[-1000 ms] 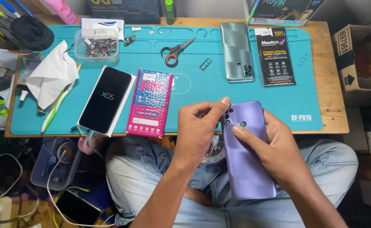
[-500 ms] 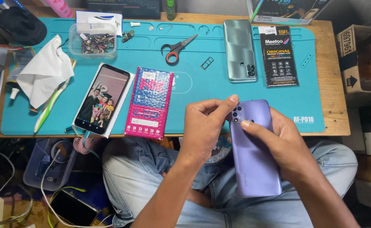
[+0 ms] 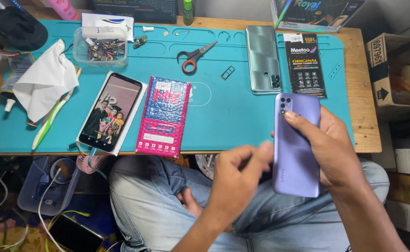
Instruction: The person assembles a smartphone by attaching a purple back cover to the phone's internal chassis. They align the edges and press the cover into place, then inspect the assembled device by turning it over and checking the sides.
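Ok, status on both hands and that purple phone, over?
Right hand gripping purple phone, back side up, over the lap. Left hand beside it, loosely curled, empty, off the phone. Nothing between them; teal mat ahead holds other gear.

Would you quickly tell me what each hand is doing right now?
Left hand: loosely curled, holding nothing visible.
Right hand: gripping the purple phone, back facing up.

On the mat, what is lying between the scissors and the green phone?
In the head view, a small black SIM tray lies on the teal mat between the scissors and the green phone.
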